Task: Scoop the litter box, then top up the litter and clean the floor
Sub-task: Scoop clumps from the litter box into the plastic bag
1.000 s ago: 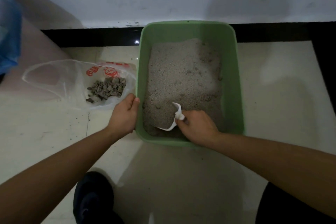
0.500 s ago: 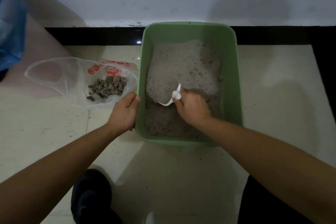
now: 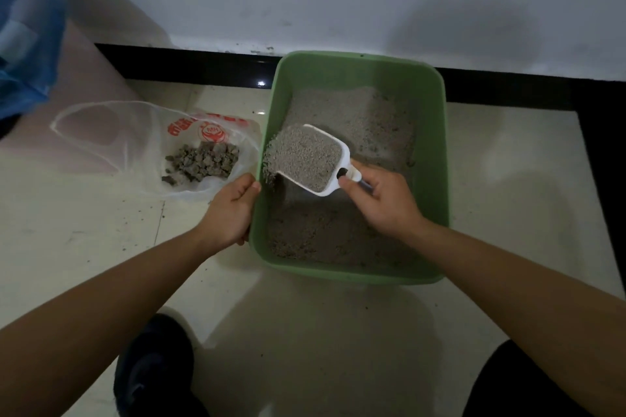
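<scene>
Holding a heaped white scoop in the right hand over the green litter box, gripping its rim with the left hand.

Litter box and bag on floor

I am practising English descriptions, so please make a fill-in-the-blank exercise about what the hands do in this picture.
1. The right hand holds a white scoop full of ____.
2. The left hand grips the left wall of the ____ litter box.
3. The dark clumps lie inside a clear plastic ____.
Missing words: litter; green; bag.
</scene>
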`<action>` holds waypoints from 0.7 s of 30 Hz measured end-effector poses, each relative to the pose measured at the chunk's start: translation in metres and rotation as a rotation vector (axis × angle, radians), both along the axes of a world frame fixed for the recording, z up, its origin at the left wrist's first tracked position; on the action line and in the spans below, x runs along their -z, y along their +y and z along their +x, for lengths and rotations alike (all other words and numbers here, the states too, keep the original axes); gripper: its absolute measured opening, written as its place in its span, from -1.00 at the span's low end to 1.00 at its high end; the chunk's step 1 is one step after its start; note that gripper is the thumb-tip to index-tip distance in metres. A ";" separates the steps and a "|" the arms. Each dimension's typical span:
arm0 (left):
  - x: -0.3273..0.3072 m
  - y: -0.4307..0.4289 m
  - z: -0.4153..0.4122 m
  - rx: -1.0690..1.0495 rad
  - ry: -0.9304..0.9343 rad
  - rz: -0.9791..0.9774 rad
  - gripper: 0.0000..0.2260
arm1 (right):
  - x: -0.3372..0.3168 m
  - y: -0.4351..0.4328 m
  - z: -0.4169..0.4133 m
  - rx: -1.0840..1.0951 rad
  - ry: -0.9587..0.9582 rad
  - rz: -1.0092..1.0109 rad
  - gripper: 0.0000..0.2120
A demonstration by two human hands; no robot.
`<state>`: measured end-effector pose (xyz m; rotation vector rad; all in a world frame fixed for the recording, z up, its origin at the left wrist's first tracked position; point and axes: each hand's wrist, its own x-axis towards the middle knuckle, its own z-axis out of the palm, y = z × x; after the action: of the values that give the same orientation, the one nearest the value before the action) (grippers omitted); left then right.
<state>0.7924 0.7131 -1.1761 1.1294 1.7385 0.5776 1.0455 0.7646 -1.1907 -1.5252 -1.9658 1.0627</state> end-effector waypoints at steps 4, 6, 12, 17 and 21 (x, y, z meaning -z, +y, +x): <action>-0.001 0.000 0.002 0.000 0.002 0.003 -0.73 | -0.010 0.002 0.011 0.011 -0.015 0.046 -0.63; -0.002 0.000 0.002 0.000 0.005 -0.011 -0.73 | -0.014 0.005 0.019 0.054 -0.011 0.046 -0.55; -0.005 0.000 0.005 0.010 0.043 -0.024 -0.72 | -0.027 0.002 0.037 0.077 -0.049 0.131 -0.73; -0.006 0.000 0.005 0.017 0.087 -0.022 -0.71 | -0.035 -0.002 0.038 0.021 -0.131 0.147 -0.74; -0.007 0.000 0.006 0.025 0.089 -0.034 -0.71 | -0.033 -0.005 0.038 -0.015 -0.164 0.154 -0.71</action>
<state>0.7980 0.7127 -1.1693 1.1671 1.8005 0.4870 1.0834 0.7601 -1.1576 -1.5584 -2.1174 0.7938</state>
